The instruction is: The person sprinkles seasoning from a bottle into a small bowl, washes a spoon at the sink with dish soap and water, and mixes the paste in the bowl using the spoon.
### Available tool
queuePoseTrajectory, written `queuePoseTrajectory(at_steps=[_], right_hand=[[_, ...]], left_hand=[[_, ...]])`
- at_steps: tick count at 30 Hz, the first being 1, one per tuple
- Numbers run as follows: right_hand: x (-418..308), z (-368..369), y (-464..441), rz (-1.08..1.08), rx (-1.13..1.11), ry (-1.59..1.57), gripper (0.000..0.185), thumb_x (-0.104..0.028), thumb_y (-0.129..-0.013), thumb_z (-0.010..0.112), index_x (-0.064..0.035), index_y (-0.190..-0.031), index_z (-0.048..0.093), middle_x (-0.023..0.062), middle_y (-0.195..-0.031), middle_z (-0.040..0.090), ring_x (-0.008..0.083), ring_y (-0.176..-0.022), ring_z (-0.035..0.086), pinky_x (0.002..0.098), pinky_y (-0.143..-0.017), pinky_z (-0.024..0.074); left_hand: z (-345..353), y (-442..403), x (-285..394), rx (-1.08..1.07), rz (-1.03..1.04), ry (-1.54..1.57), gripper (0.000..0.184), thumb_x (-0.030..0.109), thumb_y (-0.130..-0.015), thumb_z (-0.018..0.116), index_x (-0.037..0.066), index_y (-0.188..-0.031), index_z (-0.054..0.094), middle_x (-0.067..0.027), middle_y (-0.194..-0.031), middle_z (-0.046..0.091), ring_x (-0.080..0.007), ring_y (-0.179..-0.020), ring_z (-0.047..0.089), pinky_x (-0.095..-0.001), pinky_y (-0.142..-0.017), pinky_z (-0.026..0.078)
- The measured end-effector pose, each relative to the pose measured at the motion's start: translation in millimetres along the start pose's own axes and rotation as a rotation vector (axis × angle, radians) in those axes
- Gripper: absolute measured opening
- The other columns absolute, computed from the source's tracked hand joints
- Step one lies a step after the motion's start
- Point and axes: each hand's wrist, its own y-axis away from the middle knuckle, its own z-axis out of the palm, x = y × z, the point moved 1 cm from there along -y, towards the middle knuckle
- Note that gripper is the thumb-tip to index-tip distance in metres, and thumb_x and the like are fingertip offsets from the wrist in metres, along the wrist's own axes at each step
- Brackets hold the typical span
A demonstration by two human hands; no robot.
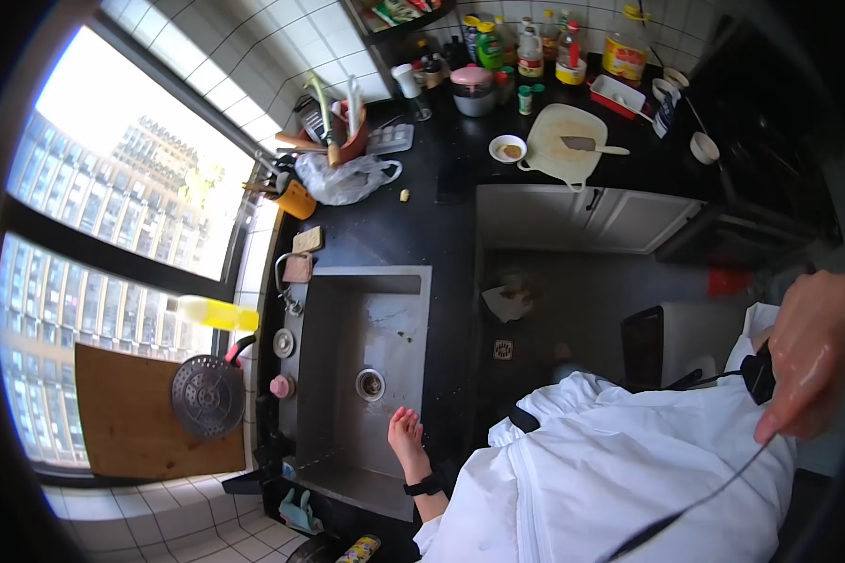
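Observation:
My left hand (407, 441), with a black band at the wrist, is over the lower right part of the grey sink (338, 469). Its short-looking fingers point up and hold nothing. At the far right, close to the camera, my right hand (812, 361) is closed, with thumb and finger pinching a thin black cable (704, 502). The cable runs down and left across my white jacket (629, 460). A small black device (758, 375) is beside that hand.
On the dark counter are a cutting board (559, 141) with a knife, a small bowl (508, 148), a rice-cooker-like pot (473, 91), several bottles and a plastic bag (343, 180). A wooden board (131, 413), a strainer (207, 396) and a yellow bottle (218, 313) are by the window.

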Motion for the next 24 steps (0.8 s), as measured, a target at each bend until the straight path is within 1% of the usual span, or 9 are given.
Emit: queuePoseTrajectory(at_steps=[2, 5, 8, 14, 16, 18, 20, 23, 24], right_hand=[[1, -19, 21, 0.069, -0.115, -0.019, 0.03, -0.02, -0.075, 0.068, -0.0155, -0.105, 0.067, -0.0008, -0.048, 0.051, 0.0183, -0.042, 0.053, 0.0286, -0.036, 0.0361], [21, -41, 53, 0.057, -0.199, -0.047, 0.03, -0.017, -0.076, 0.067, -0.0165, -0.105, 0.064, 0.0022, -0.049, 0.052, 0.0205, -0.043, 0.052, 0.0314, -0.038, 0.0368], [43, -63, 82, 0.045, -0.288, -0.066, 0.024, -0.015, -0.075, 0.064, -0.0205, -0.099, 0.063, 0.0029, -0.046, 0.047, 0.0201, -0.041, 0.049, 0.0317, -0.037, 0.0341], [71, -95, 141, 0.114, -0.166, 0.038, 0.022, -0.016, -0.07, 0.065, -0.0249, -0.09, 0.065, 0.0015, -0.043, 0.035, 0.0196, -0.038, 0.042, 0.0308, -0.034, 0.028], [86, -103, 155, 0.095, -0.111, -0.062, 0.021, -0.015, -0.07, 0.066, -0.021, -0.089, 0.068, 0.0002, -0.047, 0.039, 0.0163, -0.037, 0.041, 0.0287, -0.034, 0.0271], [116, -117, 165, -0.081, -0.269, -0.186, 0.017, -0.014, -0.075, 0.064, -0.0106, -0.091, 0.069, 0.0003, -0.056, 0.053, 0.0126, -0.039, 0.048, 0.0252, -0.034, 0.0315], [149, -113, 173, -0.016, -0.161, -0.383, 0.016, -0.014, -0.08, 0.063, -0.0062, -0.094, 0.067, -0.0004, -0.062, 0.061, 0.0112, -0.044, 0.055, 0.0234, -0.038, 0.0376], [203, -81, 186, 0.565, 0.489, -0.106, 0.011, -0.011, -0.086, 0.06, -0.0041, -0.094, 0.063, 0.0011, -0.075, 0.066, 0.008, -0.056, 0.057, 0.021, -0.048, 0.0397], [247, -63, 186, 0.737, 0.643, -0.463, 0.011, -0.01, -0.086, 0.059, -0.0016, -0.093, 0.062, 0.002, -0.078, 0.067, 0.0039, -0.061, 0.054, 0.0198, -0.05, 0.0382]], left_hand=[[46, 2, 5, -0.068, 0.025, -0.024, 0.022, 0.019, -0.091, 0.051, 0.008, -0.109, 0.057, -0.0028, -0.096, 0.064, -0.0125, -0.087, 0.06, -0.026, -0.074, 0.044], [119, 8, 6, -0.186, 0.071, -0.084, 0.023, 0.019, -0.091, 0.053, 0.008, -0.111, 0.057, -0.0031, -0.096, 0.065, -0.0109, -0.085, 0.061, -0.0238, -0.072, 0.045], [185, 11, -8, -0.303, 0.088, -0.122, 0.025, 0.021, -0.092, 0.054, 0.007, -0.113, 0.057, -0.0032, -0.097, 0.065, -0.0099, -0.084, 0.061, -0.022, -0.071, 0.046], [291, 27, -32, -0.457, 0.046, -0.217, 0.028, 0.027, -0.091, 0.057, 0.007, -0.11, 0.057, -0.0029, -0.099, 0.064, -0.0109, -0.087, 0.061, -0.024, -0.075, 0.045], [317, 33, -32, -0.489, 0.046, -0.27, 0.028, 0.027, -0.09, 0.057, 0.007, -0.11, 0.057, -0.0028, -0.1, 0.064, -0.011, -0.088, 0.061, -0.024, -0.075, 0.045], [338, 31, -34, -0.516, 0.034, -0.318, 0.027, 0.026, -0.091, 0.056, 0.007, -0.11, 0.057, -0.0029, -0.099, 0.064, -0.0107, -0.089, 0.061, -0.0237, -0.075, 0.044], [354, 17, -37, -0.547, 0.045, -0.367, 0.026, 0.026, -0.091, 0.056, 0.007, -0.109, 0.057, -0.0028, -0.098, 0.065, -0.0104, -0.088, 0.061, -0.0236, -0.075, 0.044], [384, -4, -34, -0.577, 0.058, -0.38, 0.024, 0.025, -0.091, 0.055, 0.007, -0.108, 0.058, -0.0026, -0.096, 0.065, -0.01, -0.087, 0.061, -0.0233, -0.074, 0.044], [396, -12, -33, -0.581, 0.063, -0.369, 0.024, 0.025, -0.091, 0.055, 0.007, -0.107, 0.058, -0.0024, -0.096, 0.065, -0.0099, -0.086, 0.061, -0.0232, -0.074, 0.044]])
